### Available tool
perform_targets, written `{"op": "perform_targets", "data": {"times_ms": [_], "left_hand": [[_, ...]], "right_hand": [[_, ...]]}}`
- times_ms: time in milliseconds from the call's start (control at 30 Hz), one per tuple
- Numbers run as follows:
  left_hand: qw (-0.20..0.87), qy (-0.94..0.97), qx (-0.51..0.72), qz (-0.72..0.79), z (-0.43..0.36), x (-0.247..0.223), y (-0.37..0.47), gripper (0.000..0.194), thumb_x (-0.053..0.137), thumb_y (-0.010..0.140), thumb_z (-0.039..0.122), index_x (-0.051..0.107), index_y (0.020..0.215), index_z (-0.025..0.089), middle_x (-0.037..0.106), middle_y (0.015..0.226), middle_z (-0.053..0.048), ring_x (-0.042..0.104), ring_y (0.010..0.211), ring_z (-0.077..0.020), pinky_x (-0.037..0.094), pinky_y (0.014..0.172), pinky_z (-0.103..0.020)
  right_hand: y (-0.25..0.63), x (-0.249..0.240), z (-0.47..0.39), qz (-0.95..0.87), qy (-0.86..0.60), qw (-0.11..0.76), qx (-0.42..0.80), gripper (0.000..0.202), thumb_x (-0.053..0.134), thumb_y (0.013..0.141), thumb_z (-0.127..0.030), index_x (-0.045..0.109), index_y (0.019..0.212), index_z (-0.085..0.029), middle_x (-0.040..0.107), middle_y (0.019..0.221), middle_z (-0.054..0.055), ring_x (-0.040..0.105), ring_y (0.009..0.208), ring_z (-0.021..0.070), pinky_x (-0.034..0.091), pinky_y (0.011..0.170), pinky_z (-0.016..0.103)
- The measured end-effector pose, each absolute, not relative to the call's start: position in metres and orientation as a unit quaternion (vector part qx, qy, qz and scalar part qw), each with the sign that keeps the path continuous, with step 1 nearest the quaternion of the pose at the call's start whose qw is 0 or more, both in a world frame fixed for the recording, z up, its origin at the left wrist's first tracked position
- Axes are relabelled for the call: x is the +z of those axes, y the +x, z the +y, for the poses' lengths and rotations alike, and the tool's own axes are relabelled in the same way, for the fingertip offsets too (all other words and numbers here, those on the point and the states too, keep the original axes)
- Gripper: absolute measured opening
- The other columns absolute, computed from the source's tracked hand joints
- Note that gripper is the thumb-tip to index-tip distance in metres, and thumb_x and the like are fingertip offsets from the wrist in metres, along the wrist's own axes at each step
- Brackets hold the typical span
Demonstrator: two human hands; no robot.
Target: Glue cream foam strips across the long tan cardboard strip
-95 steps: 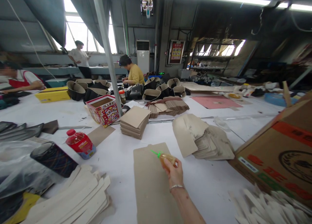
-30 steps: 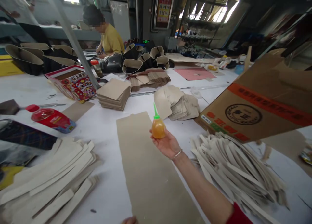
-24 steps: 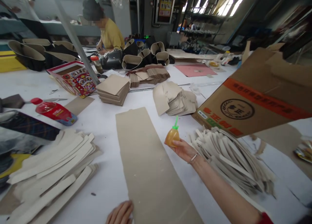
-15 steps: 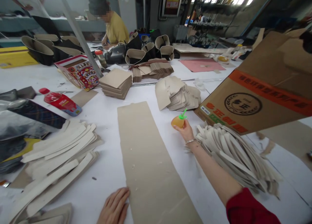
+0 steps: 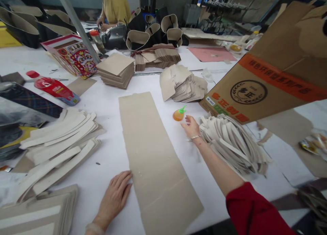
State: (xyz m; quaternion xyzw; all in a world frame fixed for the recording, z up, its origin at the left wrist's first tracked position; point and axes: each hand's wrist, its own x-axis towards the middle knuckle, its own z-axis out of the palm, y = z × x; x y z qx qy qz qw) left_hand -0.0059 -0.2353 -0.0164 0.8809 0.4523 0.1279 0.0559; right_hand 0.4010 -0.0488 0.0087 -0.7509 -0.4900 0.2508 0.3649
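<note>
A long grey-beige sheet [image 5: 153,149] lies flat in front of me, with a few small glossy spots on it. At its left edge rests my left hand [image 5: 116,190], fingers stretched out and fingertips touching the edge. A small amber squeeze bottle [image 5: 178,115] with a green nozzle stands on the table to the right of the sheet's far end. Just right of the bottle is my right hand [image 5: 191,126], fingers apart and holding nothing. A bundle of pale strips [image 5: 230,143] lies beside my right wrist.
Curved pale strips [image 5: 61,136] and stacked panels [image 5: 38,211] lie on the left, near a red bottle [image 5: 53,86]. Stacked square pieces [image 5: 116,71] and a pile of shaped pieces [image 5: 181,85] sit beyond the sheet. A cardboard box [image 5: 255,78] leans at right. Another person [image 5: 114,6] works across the table.
My right hand has let go of the amber squeeze bottle, which now stands on the table, and has drawn back slightly. The view has tipped downward. My left hand stays by the sheet's edge.
</note>
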Motion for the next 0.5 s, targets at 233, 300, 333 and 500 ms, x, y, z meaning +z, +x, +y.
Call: {"op": "perform_targets", "data": {"times_ms": [233,300,333,500], "left_hand": [[0.098,0.863,0.165,0.467,-0.241,-0.024,-0.008,0.039,0.048,0.088,0.026,0.043,0.125,0.014,0.050,0.126,-0.011,0.044,0.119,-0.0216,0.040,0.101,-0.039],[0.104,0.858,0.181,0.469,-0.241,-0.027,-0.009,0.039,0.047,0.089,0.026,0.042,0.125,0.015,0.050,0.126,-0.011,0.044,0.119,-0.0220,0.040,0.101,-0.039],[0.107,0.856,0.188,0.470,-0.242,-0.028,-0.009,0.038,0.046,0.089,0.027,0.041,0.125,0.015,0.050,0.126,-0.011,0.045,0.119,-0.0222,0.041,0.100,-0.040],[0.155,0.828,0.222,0.490,-0.239,-0.024,-0.008,0.035,0.041,0.090,0.030,0.043,0.123,0.016,0.053,0.122,-0.010,0.048,0.116,-0.0211,0.041,0.101,-0.040]], "right_hand": [[0.398,0.033,-0.226,-0.479,-0.759,0.296,0.326,0.026,0.055,0.072,-0.038,0.063,0.078,-0.015,0.064,0.068,0.003,0.058,0.062,0.0150,0.046,0.063,0.029],[0.396,0.033,-0.270,-0.469,-0.771,0.285,0.324,0.024,0.054,0.073,-0.037,0.063,0.078,-0.015,0.065,0.072,0.004,0.059,0.066,0.0165,0.046,0.064,0.030],[0.396,0.032,-0.288,-0.463,-0.778,0.275,0.322,0.024,0.053,0.073,-0.037,0.063,0.079,-0.016,0.065,0.074,0.004,0.059,0.068,0.0168,0.046,0.065,0.030],[0.396,0.016,-0.339,-0.457,-0.797,0.237,0.316,0.020,0.055,0.067,-0.027,0.062,0.083,-0.018,0.061,0.082,0.004,0.056,0.074,0.0171,0.045,0.069,0.029]]}}
